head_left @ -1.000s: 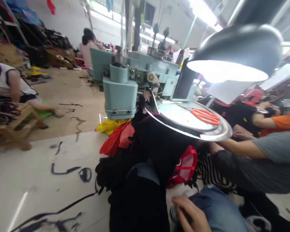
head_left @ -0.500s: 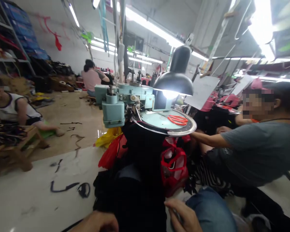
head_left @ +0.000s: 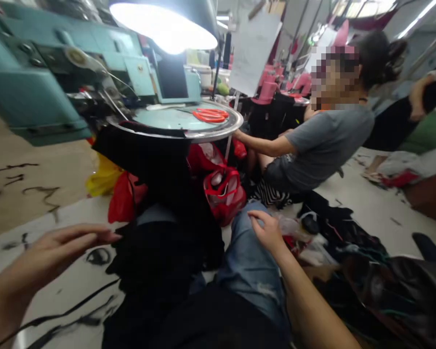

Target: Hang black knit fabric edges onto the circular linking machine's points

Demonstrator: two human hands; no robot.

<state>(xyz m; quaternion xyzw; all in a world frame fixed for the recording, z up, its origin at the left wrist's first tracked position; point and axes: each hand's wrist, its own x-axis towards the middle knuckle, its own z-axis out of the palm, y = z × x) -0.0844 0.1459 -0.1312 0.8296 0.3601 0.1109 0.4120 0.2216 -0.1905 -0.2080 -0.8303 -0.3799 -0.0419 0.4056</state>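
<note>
My left hand (head_left: 63,249) is stretched out at the left, its fingers straight and close together, with nothing seen in it. Its fingertips come near the edge of the black fabric (head_left: 156,261) draped over my lap. At the right, my right hand (head_left: 267,231) is over the knee of my blue jeans (head_left: 245,257). Its thumb and forefinger are apart with nothing visible between them, while the palm side is hidden. The fabric hangs from the round metal-rimmed plate (head_left: 160,118) of a light-green sewing machine (head_left: 32,92). Red-handled scissors (head_left: 210,115) lie on that plate.
A lit lamp (head_left: 167,24) hangs over the plate. Beneath it are a red bag (head_left: 223,194) and a red plastic bag (head_left: 123,198). A co-worker in a grey shirt (head_left: 323,140) sits to the right. Dark cloth (head_left: 392,291) is heaped at the lower right; black straps (head_left: 76,308) lie lower left.
My view has swung right and down, closer to the machine. My left hand's fingers, bent before, are now stretched out. A dark object seen at my right hand's fingers earlier is no longer visible.
</note>
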